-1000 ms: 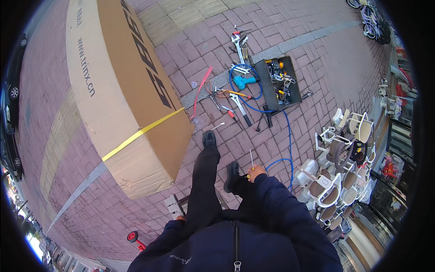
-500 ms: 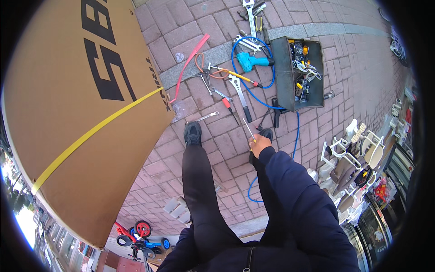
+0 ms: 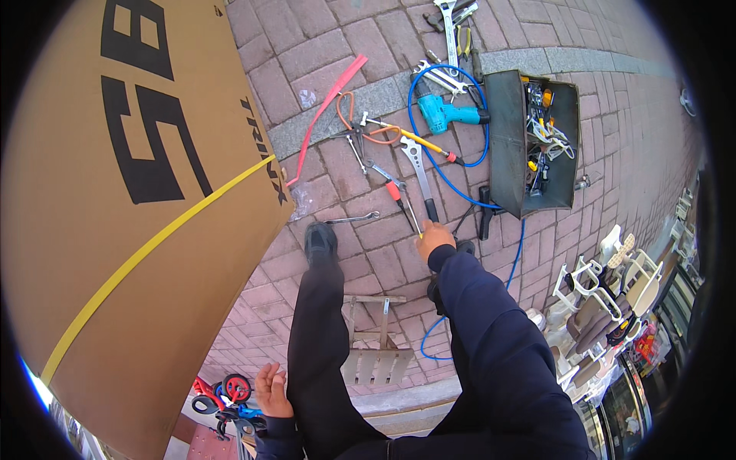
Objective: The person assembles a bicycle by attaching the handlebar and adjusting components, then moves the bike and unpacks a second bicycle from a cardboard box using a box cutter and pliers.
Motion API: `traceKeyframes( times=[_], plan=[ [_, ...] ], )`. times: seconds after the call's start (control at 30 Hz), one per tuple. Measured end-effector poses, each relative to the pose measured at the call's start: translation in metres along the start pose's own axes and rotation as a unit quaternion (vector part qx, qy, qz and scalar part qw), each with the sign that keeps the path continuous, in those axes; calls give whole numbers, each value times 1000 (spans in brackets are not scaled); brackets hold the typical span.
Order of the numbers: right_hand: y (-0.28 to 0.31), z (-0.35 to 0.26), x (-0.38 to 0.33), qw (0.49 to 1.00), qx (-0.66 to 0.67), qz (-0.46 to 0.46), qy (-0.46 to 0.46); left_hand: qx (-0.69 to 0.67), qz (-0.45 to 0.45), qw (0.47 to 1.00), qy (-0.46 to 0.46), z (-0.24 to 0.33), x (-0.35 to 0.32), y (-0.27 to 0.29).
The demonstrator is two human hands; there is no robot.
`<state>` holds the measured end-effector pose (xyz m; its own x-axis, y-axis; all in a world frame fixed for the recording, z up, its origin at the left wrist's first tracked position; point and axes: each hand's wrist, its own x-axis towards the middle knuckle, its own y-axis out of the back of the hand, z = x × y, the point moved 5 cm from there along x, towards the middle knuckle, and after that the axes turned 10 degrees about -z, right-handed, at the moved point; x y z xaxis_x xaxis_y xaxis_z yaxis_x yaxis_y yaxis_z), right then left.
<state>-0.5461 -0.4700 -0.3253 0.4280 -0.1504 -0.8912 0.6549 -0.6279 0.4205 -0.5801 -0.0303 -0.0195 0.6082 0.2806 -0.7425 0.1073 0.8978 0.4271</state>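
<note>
Head view, looking down at a brick pavement [image 3: 345, 46]. The right hand [image 3: 434, 236] is reaching down at the centre of the picture and is curling its fingers around the dark handle end of a long adjustable wrench [image 3: 420, 178]; how tightly the fingers are closing cannot be told, since the back of the hand is hiding them. The wrench is extending from the hand toward 12 o'clock, its grey shaft lying flat on the bricks and its jaw head pointing away from the person. The left hand [image 3: 271, 391] is hanging at 7 o'clock, low beside the dark trouser leg, with fingers loosely spread and holding nothing. Just to 10 o'clock of the right hand, red-handled pliers [image 3: 392, 188] are lying, and a slim spanner [image 3: 351, 219] is resting near the black shoe [image 3: 320, 238]. A teal power drill [image 3: 448, 116] is lying at 12 o'clock inside a loop of blue hose [image 3: 491, 203], and an open grey toolbox [image 3: 537, 146] full of small tools is sitting at 1 o'clock. A large cardboard box [image 3: 115, 230] bound with a yellow strap [image 3: 153, 245] is filling the 9 o'clock side. White chairs [image 3: 606, 291] are standing at 4 o'clock.
</note>
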Motion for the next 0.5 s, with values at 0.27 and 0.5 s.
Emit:
traceKeyframes(
  times=[0.27, 0.5],
  plan=[
    [120, -110, 148, 892, -189, 366, 184, 343, -47, 906, -241, 114, -6, -53],
    [91, -122, 193, 936, -263, 185, 145, 344, -16, 890, -299, 111, 9, -50]
  ],
)
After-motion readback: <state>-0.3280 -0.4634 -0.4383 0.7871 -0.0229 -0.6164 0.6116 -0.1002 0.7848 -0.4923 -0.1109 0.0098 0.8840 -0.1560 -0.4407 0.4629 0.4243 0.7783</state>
